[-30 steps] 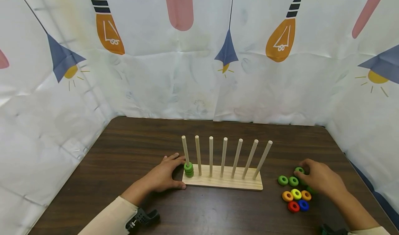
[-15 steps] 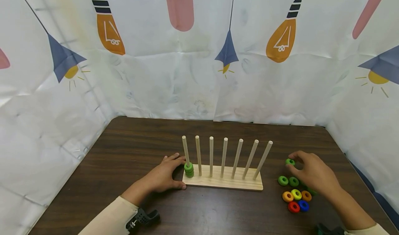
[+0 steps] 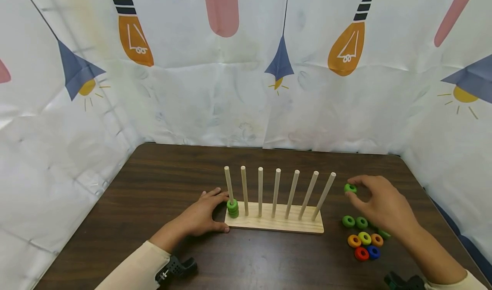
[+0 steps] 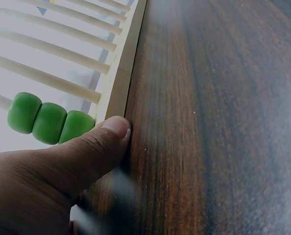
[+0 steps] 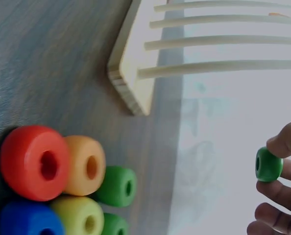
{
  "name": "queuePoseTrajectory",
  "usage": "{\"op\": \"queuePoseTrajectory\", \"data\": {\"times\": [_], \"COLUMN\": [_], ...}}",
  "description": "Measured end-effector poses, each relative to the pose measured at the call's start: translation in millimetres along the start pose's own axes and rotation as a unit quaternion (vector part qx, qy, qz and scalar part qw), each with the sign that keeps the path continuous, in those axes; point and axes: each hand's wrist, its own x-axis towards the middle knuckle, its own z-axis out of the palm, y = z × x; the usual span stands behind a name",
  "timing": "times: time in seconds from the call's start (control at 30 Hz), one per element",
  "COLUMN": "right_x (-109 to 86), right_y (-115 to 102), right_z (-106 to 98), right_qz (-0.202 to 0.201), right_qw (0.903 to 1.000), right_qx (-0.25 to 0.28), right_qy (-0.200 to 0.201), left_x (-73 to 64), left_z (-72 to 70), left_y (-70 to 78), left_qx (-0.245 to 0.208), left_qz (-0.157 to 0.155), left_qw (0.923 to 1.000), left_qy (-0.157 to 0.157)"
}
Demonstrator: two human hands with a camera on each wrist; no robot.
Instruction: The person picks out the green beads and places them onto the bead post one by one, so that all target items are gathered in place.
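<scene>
A wooden peg rack (image 3: pixel 273 221) with a row of upright pegs stands mid-table. On its leftmost peg sits a stack of green beads (image 3: pixel 232 209), three of them showing in the left wrist view. My left hand (image 3: pixel 200 216) holds the rack's left end, thumb against the front edge and fingers behind. To the right of the rack, my right hand (image 3: pixel 386 206) pinches a green bead (image 5: pixel 269 164) between thumb and fingers, raised above the table. Below that hand lie loose green beads (image 3: pixel 348 221), some partly hidden under it.
In front of the loose green beads lie orange beads (image 3: pixel 354 241), a yellow bead (image 3: pixel 364 238), a red bead (image 3: pixel 361 253) and a blue bead (image 3: pixel 373 252). The dark wooden table (image 3: pixel 284 264) ends at a printed white cloth (image 3: pixel 238 93) behind.
My right hand has lifted the green bead off the loose group and carried it up and leftward toward the rack. The left hand and the rack stay in place.
</scene>
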Motion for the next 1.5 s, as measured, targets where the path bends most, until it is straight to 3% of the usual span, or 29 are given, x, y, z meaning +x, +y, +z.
{"op": "queuePoseTrajectory", "data": {"times": [0.37,0.7,1.5], "right_x": [6.7,10.1,18.7], "right_y": [-18.4,-36.1,-61.0], "right_z": [-16.9,-33.9,-55.2], "right_qz": [-0.04,-0.051,-0.106], "right_qw": [0.9984,0.9974,0.9909], "right_qx": [-0.022,-0.026,-0.017], "right_qy": [0.032,0.044,0.082], "left_x": [0.9,0.3,-0.8], "left_z": [0.7,-0.2,0.5], "left_y": [-1.6,-1.1,0.1], "left_qx": [0.002,-0.003,-0.006], "left_qz": [-0.007,-0.001,-0.004], "left_qw": [1.0,1.0,1.0], "left_qy": [0.001,0.002,0.0]}}
